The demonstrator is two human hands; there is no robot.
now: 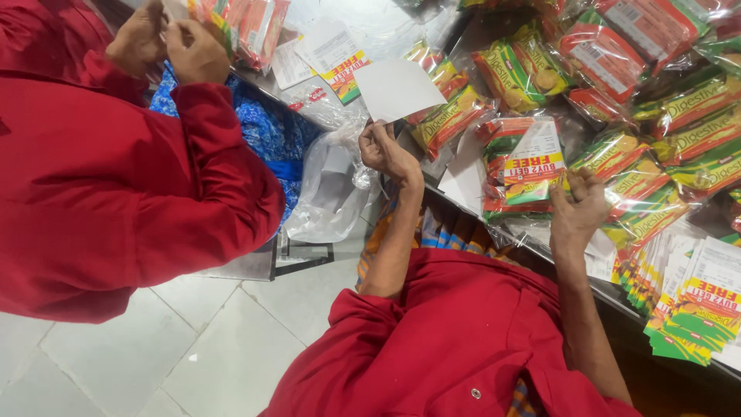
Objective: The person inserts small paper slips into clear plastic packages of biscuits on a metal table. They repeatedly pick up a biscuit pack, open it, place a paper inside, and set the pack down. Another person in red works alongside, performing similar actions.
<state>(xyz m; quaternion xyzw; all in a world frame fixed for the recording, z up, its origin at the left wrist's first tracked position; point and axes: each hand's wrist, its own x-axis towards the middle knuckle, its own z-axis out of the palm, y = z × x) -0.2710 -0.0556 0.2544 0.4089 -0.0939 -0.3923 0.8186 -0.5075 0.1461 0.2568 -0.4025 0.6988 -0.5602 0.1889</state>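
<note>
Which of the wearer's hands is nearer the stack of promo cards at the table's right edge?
Right. The right hand hovers just left of the stack of cards; the left hand holds a white paper farther left.

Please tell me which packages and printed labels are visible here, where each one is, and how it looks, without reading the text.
White slip: left hand holds it up; plain, rectangular.
Labelled bundle: before the right hand; clear wrap, red, yellow and green label.
Biscuit packs: heaped on the table, right; green, yellow, red.
Label stack: table edge, lower right; fanned cards, same colours.
Clear bag: hangs off the table edge, crumpled.
</note>
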